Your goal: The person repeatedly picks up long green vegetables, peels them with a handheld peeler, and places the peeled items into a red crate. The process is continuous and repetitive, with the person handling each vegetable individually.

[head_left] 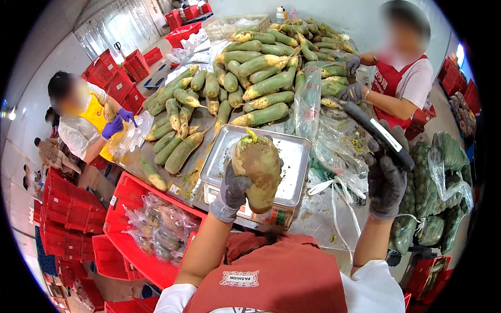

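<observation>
My left hand [230, 192], in a grey glove, is closed round a stout green radish [257, 169] smeared with soil, a yellowish stem stub at its top. The radish is above the steel pan of a weighing scale [295, 156]; whether it touches the pan I cannot tell. On the right, my gloved right hand [387, 185] is raised and closed on a long black knife-like tool [377, 125] with a white label along it. Its far end points up and left, toward the plastic bags [339, 148] beside the scale.
A big heap of green radishes [266, 86] covers the table's far side. Bagged radishes fill a red crate [133, 201] at left; more bags [438, 193] are stacked at right. Co-workers stand far left [83, 122] and far right [399, 78]. White string [339, 193] hangs at the near edge.
</observation>
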{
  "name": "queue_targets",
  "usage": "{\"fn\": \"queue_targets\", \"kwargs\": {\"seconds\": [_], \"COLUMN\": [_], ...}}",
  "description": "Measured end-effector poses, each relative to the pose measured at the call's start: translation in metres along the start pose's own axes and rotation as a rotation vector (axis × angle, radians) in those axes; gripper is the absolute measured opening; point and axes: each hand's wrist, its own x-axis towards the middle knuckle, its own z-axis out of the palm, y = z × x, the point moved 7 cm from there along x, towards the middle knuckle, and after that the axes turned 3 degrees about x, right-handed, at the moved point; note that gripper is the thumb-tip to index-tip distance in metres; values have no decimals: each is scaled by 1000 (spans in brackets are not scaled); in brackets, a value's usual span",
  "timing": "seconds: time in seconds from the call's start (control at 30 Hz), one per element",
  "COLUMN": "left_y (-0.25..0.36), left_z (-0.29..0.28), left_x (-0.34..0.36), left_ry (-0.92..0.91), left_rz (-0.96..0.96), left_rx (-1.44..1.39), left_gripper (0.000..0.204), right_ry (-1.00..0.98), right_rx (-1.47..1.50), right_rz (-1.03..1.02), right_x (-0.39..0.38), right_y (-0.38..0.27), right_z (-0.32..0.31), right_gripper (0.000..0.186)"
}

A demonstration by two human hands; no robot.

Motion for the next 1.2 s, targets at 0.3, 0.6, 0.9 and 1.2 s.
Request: {"fn": "queue_targets", "kwargs": {"seconds": [0.3, 0.6, 0.9, 1.2], "left_y": [1, -4, -21, -30], "left_z": [-9, 23, 41, 46], "left_x": [-10, 0, 13, 17], "left_ry": [75, -136, -251, -257], "left_rz": [-49, -37, -68, -135], "left_rx": [212, 513, 591, 555], "left_gripper": [89, 95, 100, 102], "right_ry": [-126, -657, -571, -550], "right_rx": [444, -423, -471, -895], "right_rz": [708, 481, 571, 194], "right_x": [-56, -35, -26, -18], "right_y": [86, 56, 58, 44], "right_z": [-4, 25, 6, -1], "right_gripper": [65, 33, 31, 32]}}
